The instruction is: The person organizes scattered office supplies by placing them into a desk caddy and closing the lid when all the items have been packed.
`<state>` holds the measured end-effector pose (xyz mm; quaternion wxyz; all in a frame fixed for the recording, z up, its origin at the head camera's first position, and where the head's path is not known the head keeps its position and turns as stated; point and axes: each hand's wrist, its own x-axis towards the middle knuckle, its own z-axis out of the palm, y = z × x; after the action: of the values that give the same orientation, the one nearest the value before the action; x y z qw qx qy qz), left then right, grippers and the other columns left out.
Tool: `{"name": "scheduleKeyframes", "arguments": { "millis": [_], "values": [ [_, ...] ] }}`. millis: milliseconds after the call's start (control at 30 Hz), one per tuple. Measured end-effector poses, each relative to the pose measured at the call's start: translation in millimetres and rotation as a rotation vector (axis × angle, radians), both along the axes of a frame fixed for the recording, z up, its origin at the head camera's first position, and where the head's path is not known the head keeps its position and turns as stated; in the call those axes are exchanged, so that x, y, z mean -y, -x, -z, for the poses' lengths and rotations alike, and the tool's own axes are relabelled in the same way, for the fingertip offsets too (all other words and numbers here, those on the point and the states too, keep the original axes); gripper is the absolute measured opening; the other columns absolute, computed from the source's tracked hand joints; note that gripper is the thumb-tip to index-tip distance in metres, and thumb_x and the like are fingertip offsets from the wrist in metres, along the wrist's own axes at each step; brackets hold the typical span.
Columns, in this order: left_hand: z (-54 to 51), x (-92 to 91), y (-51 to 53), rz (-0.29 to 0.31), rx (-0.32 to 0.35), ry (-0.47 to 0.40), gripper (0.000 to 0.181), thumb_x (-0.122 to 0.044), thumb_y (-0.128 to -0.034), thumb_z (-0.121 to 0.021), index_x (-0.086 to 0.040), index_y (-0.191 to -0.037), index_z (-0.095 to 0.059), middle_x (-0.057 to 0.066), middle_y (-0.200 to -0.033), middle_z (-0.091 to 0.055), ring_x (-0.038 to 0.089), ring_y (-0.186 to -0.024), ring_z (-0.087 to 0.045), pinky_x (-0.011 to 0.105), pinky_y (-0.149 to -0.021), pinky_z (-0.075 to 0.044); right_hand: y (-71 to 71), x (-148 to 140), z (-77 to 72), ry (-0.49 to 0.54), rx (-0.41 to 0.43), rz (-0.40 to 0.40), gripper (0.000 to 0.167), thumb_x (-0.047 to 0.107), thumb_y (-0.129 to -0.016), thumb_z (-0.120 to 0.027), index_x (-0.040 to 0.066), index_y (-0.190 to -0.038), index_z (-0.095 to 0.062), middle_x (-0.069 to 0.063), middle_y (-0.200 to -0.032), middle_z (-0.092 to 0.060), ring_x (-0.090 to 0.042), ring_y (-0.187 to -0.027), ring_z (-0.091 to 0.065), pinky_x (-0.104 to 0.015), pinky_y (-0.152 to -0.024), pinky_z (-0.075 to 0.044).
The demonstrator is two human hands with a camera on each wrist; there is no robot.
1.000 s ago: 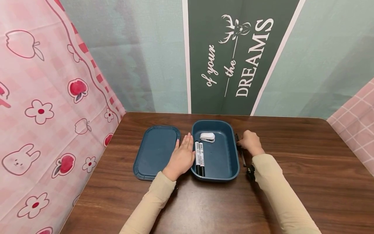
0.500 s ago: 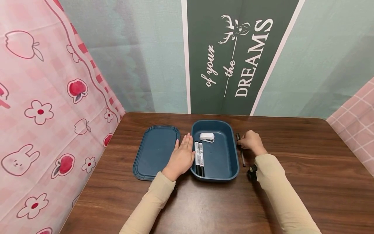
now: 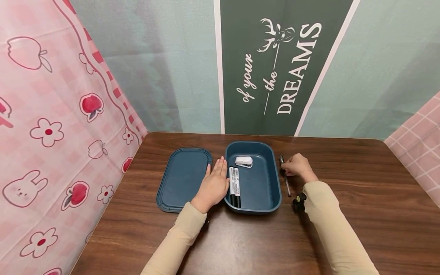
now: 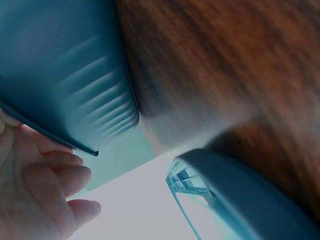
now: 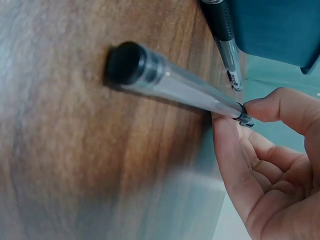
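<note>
My left hand (image 3: 214,185) lies with straight fingers along the left wall of a dark blue box (image 3: 256,211). Inside the box are two black-and-white markers (image 3: 235,186) and a small white stapler (image 3: 243,161). To the right of the box, my right hand (image 3: 298,169) pinches a clear-barrelled pen (image 5: 190,90) between thumb and index finger, as the right wrist view shows. A second pen (image 5: 225,42) with a black grip lies on the table between that pen and the box. In the head view the two pens are hard to tell apart.
A dark blue lid (image 3: 185,179) lies flat to the left of the box, close to my left hand. Everything stands on a brown wooden table (image 3: 361,198). Printed curtains (image 3: 185,76) hang behind and at the sides.
My right hand has shifted slightly to the right, away from the box's wall, and more of a pen shows beside it. The left hand and the box have stayed put.
</note>
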<state>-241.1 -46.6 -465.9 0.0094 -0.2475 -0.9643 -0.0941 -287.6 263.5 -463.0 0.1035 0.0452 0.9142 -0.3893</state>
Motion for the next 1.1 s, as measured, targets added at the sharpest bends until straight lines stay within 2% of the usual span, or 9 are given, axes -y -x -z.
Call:
{"name": "scheduleKeyframes", "arguments": {
  "millis": [200,333,400,467,567,700,833,1100],
  "values": [
    [-0.4,0.5,0.0,0.002,0.007,-0.008,0.057,-0.025,-0.1015,-0.041,0.005,-0.147,-0.023,0.018,-0.154,-0.017,0.029,-0.142,-0.018,0.050,-0.112,-0.015,2.9,-7.5,5.2,0.092,0.036,0.019,0.020,0.004,-0.083,-0.059,-0.014,-0.080,-0.066,-0.008,-0.061,-0.063,-0.013,-0.056,-0.065,-0.030,-0.056,-0.056],
    [-0.4,0.8,-0.4,0.003,0.007,-0.008,0.057,-0.025,-0.1016,-0.041,0.005,-0.147,-0.023,0.017,-0.154,-0.016,0.028,-0.142,-0.018,0.049,-0.112,-0.014,9.0,-21.5,18.5,0.234,0.058,0.012,0.021,0.006,-0.082,-0.062,-0.014,-0.080,-0.067,-0.010,-0.062,-0.063,-0.015,-0.055,-0.065,-0.030,-0.054,-0.055],
    [-0.2,0.9,-0.4,0.003,0.003,-0.008,0.057,-0.025,-0.1015,-0.040,0.005,-0.147,-0.024,0.017,-0.154,-0.016,0.028,-0.142,-0.018,0.050,-0.112,-0.014,9.4,-24.2,19.4,0.285,0.077,0.018,0.022,0.007,-0.083,-0.063,-0.015,-0.083,-0.066,-0.010,-0.063,-0.063,-0.015,-0.056,-0.066,-0.030,-0.054,-0.055],
    [0.1,1.0,-0.3,0.004,0.001,-0.009,0.056,-0.025,-0.1015,-0.040,0.005,-0.147,-0.024,0.017,-0.154,-0.017,0.029,-0.142,-0.018,0.050,-0.112,-0.015,7.5,-22.5,15.3,0.318,0.089,0.033,0.025,0.006,-0.085,-0.061,-0.019,-0.089,-0.064,-0.010,-0.063,-0.063,-0.015,-0.056,-0.066,-0.030,-0.055,-0.056],
    [0.0,1.2,-0.4,0.003,0.001,-0.010,0.056,-0.025,-0.1015,-0.040,0.005,-0.147,-0.024,0.017,-0.154,-0.017,0.029,-0.142,-0.018,0.050,-0.112,-0.015,2.2,-13.1,1.6,0.347,0.117,0.066,0.030,0.004,-0.088,-0.056,-0.024,-0.100,-0.058,-0.010,-0.066,-0.063,-0.014,-0.058,-0.065,-0.031,-0.061,-0.056],
    [-0.9,1.1,-1.2,0.002,0.005,-0.014,0.056,-0.024,-0.1013,-0.041,0.005,-0.146,-0.024,0.017,-0.154,-0.017,0.028,-0.142,-0.018,0.050,-0.112,-0.015,-1.0,-5.8,-10.7,0.406,0.139,0.074,0.032,0.002,-0.092,-0.051,-0.026,-0.108,-0.053,-0.007,-0.070,-0.063,-0.010,-0.058,-0.063,-0.029,-0.063,-0.056],
    [-0.4,0.5,-1.2,0.005,0.002,-0.016,0.056,-0.024,-0.1010,-0.042,0.005,-0.146,-0.025,0.018,-0.154,-0.017,0.029,-0.141,-0.019,0.050,-0.112,-0.015,-0.5,-3.7,-16.8,0.448,0.131,0.073,0.032,-0.001,-0.091,-0.051,-0.027,-0.109,-0.051,-0.005,-0.067,-0.063,-0.008,-0.057,-0.062,-0.026,-0.061,-0.056],
    [0.8,0.8,-0.9,0.005,-0.001,-0.012,0.057,-0.024,-0.1013,-0.042,0.005,-0.146,-0.024,0.018,-0.154,-0.017,0.029,-0.141,-0.018,0.050,-0.112,-0.014,1.0,-2.4,-31.1,0.446,0.119,0.069,0.035,0.001,-0.091,-0.050,-0.027,-0.112,-0.050,-0.006,-0.070,-0.066,-0.008,-0.059,-0.064,-0.024,-0.060,-0.055]
  ]
}}
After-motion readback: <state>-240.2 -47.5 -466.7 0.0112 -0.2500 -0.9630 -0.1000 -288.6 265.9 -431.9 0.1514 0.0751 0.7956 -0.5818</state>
